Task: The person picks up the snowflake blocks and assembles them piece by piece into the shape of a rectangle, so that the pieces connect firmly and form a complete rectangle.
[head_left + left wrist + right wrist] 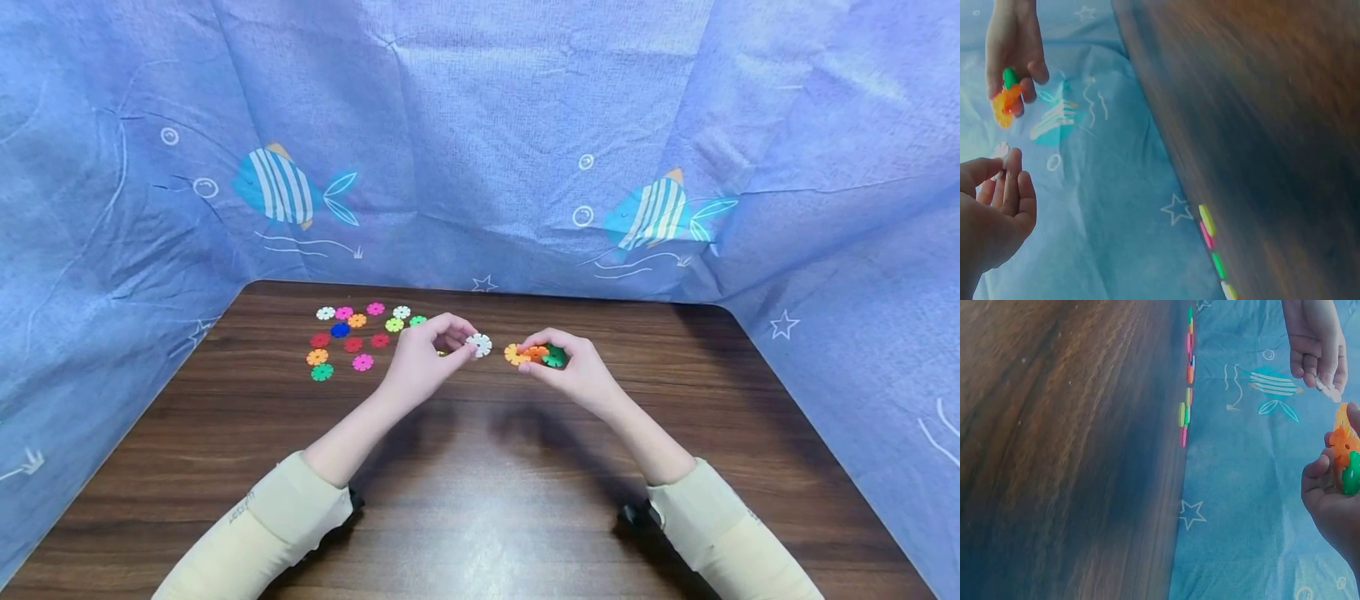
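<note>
Head, white disc: thin, round, notched rim; off the tabletop (495,475), broad face toward camera. Left hand (423,354) pinches its edge, thumb and fingertips.
Head, disc chain (537,354): yellow-orange, deep orange, green; flat notched rounds. Right hand (577,371) grips it. Long axis roughly left-right, yellow-orange end toward white disc (482,345); near, gap visible.
Head, loose discs (352,344): mixed colours, flat on tabletop, left of hands.
Head, surroundings: tabletop dark wood grain, glossy patch; creased blue cloth (480,125), fish print.
Left wrist, chain: green end up by the right palm, yellow-orange end angled down toward white disc; gap between.
Right wrist, white disc: tilted, nearly edge-on, above chain's yellow-orange end; contact hard to tell here.
Right wrist, chain: axis roughly upright, green end lowest.
</note>
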{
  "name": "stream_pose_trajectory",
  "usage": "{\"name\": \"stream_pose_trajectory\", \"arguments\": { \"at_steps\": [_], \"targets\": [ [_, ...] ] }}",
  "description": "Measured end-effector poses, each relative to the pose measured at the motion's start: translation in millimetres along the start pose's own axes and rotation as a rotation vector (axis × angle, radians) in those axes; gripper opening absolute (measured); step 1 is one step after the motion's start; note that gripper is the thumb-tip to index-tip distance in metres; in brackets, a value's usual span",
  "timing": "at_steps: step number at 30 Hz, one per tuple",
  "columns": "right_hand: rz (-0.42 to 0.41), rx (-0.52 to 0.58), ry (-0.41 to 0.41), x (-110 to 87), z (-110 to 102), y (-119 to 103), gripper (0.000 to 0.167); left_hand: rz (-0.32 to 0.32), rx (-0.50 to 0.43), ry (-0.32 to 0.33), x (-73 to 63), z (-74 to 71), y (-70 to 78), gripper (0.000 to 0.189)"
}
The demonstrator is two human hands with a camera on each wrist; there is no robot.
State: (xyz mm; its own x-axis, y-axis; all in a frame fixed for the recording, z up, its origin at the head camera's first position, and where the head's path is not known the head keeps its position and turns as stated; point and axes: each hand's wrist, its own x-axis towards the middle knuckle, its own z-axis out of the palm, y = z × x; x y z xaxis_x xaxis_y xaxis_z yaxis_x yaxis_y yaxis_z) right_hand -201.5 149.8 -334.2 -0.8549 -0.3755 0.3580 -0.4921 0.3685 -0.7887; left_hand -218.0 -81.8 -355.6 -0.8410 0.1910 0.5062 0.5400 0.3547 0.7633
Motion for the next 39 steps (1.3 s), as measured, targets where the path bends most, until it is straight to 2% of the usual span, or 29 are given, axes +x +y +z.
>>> {"name": "stream_pose_trajectory", "arguments": {
  "at_steps": [5,11,20,26,31,36,39],
  "targets": [
    [-0.030,0.038,0.002,1.0,2.3,-0.4,0.020,-0.015,-0.050,0.026,-4.4,4.3,3.9,0.011],
    [-0.005,0.020,0.004,0.7,3.0,-5.6,0.023,-0.043,-0.101,0.033,-7.9,9.4,7.0,0.013],
    [-0.040,0.004,-0.009,1.0,4.7,-8.3,0.022,-0.056,-0.088,0.017,-10.2,14.7,11.9,0.014],
    [-0.072,0.006,-0.014,1.5,6.1,-7.7,0.020,-0.064,-0.114,0.029,-13.3,16.3,12.6,0.014],
    [-0.090,0.007,0.000,1.0,7.0,0.7,0.019,-0.069,-0.141,0.051,-15.8,17.6,13.5,0.013],
    [-0.074,0.022,0.018,1.4,8.5,19.1,0.018,-0.056,-0.159,0.061,-18.1,19.2,14.5,0.013],
    [-0.067,0.039,0.016,-0.3,9.2,22.1,0.018,-0.055,-0.166,0.069,-19.8,19.1,15.2,0.013]
  ]
}}
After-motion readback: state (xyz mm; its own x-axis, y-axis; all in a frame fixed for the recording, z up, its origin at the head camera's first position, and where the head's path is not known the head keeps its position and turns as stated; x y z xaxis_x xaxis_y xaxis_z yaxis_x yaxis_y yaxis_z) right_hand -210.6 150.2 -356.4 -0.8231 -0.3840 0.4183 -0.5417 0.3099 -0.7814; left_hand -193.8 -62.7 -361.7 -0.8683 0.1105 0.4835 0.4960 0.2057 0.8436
